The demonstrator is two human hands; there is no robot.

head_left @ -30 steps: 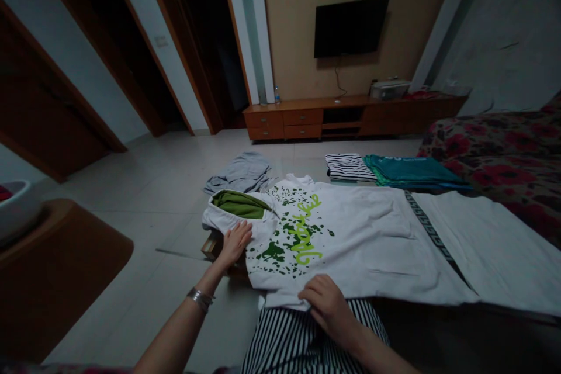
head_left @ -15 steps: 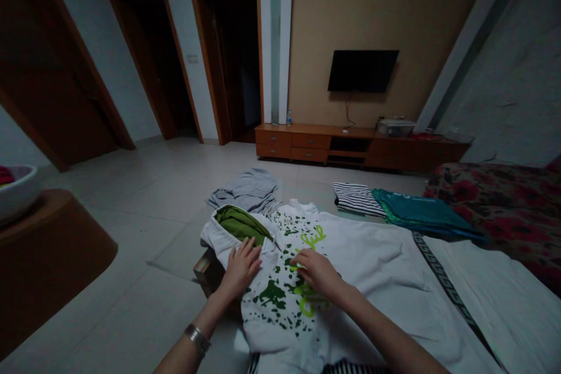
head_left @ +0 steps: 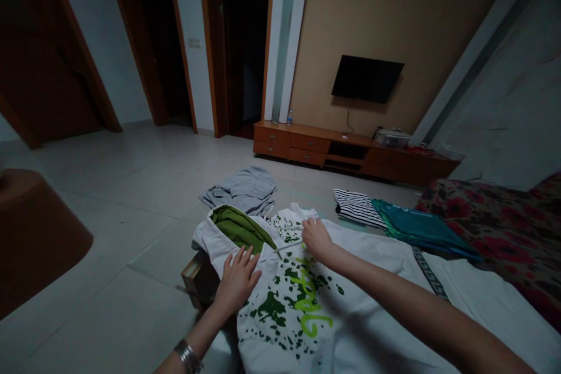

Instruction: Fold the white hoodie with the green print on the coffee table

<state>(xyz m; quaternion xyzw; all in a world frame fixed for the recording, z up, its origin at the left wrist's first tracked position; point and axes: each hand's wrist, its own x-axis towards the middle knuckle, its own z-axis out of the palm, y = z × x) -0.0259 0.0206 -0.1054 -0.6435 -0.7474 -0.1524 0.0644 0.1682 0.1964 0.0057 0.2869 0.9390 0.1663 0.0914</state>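
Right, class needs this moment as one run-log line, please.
left hand: open, on hood | right hand: pinching drawstrings | white hoodie: laid print side up | grey garment: beyond hood

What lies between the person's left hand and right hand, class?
In the head view, between the left hand and right hand lie the green-splattered front of the white hoodie and a pale drawstring.

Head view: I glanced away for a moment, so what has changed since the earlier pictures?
The right hand has left the near edge of the hoodie, moved forward and now seems to pinch the drawstrings. The left hand stays on the hood; the gray clothes, striped cloth and teal cloth lie as before.
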